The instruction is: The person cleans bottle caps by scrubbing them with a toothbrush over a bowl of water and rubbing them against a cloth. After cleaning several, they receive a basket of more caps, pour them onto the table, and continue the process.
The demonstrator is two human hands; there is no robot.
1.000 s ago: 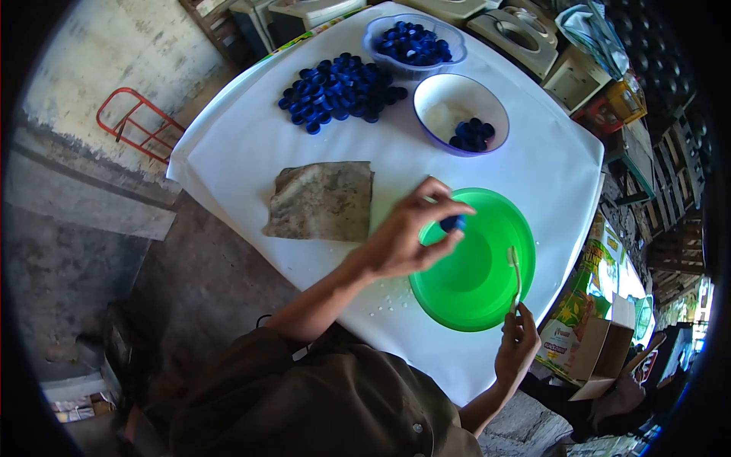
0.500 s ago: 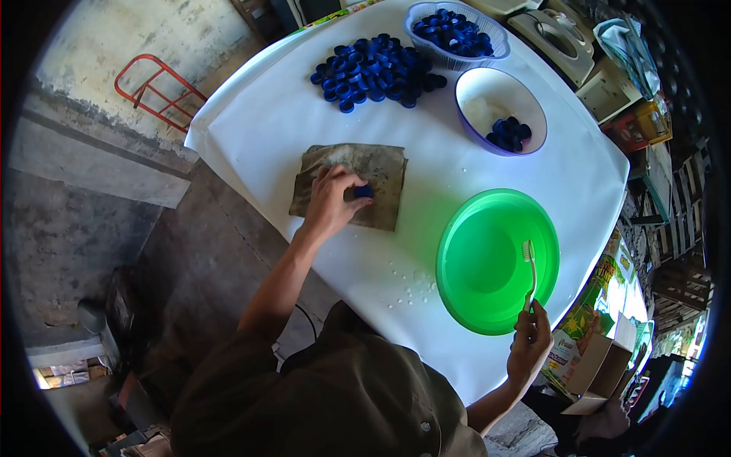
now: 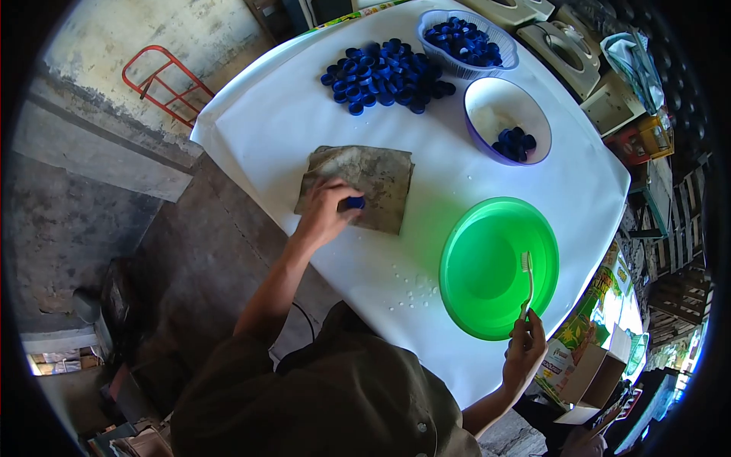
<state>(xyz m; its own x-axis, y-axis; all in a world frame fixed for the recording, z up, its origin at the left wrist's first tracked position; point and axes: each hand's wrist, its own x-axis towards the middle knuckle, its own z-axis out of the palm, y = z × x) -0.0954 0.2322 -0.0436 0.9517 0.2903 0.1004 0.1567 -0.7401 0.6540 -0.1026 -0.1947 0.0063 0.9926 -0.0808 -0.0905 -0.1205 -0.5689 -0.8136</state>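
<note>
Over a folded, stained brown cloth (image 3: 381, 183), my left hand (image 3: 326, 215) pinches a blue bottle cap (image 3: 355, 202) between thumb and fingers. My right hand (image 3: 525, 352) grips a toothbrush (image 3: 530, 286) by the lower end of its handle, bristles upward. The brush head is over the inside of a green basin (image 3: 476, 221). A purple bowl (image 3: 499, 152), white inside, holds several blue caps. Behind it stands a pale basket (image 3: 457, 66) full of blue caps. A heap of blue caps (image 3: 373, 80) lies left of the basket.
White sheeting (image 3: 259, 145) covers the table, with water drops (image 3: 407, 289) left of the basin. A red metal frame (image 3: 164, 87) leans at the wall. An open cardboard box (image 3: 598, 377) sits at the lower right, and appliances (image 3: 563, 53) stand beyond the far right edge.
My left hand and the cap have shifted slightly toward me on the cloth. My right hand with the toothbrush has dropped a little. The whole view has shifted slightly.
</note>
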